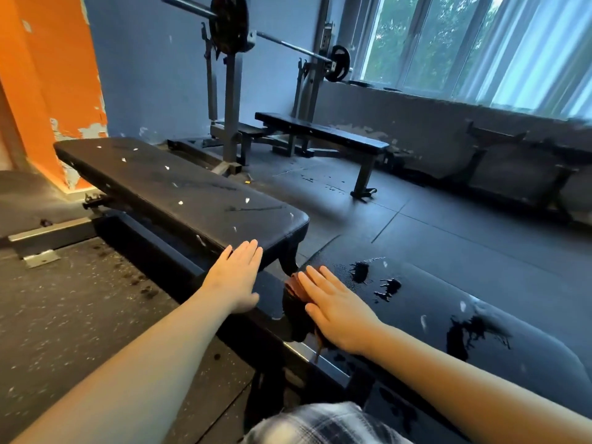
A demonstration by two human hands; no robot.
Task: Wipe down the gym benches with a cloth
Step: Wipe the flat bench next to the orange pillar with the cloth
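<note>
Gym, lower right: black padded seat pad [416,302] wet, part-wiped; right hand [336,310] flat on reddish-brown cloth [295,287]; left hand [238,277] flat, open, on long black backrest pad [179,187], seemingly unwiped.

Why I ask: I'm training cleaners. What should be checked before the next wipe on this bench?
1. Contact with cloth: ok, right hand presses it with flat fingers onto the near pad.
2. Bracing: ok, left hand rests flat on the far pad at its end.
3. Dryness of near pad: not ok, wet patches lie on it.
4. Cleanliness of far pad: not ok, white flecks dot it.
5. Dampness of cloth: cannot tell.
</note>
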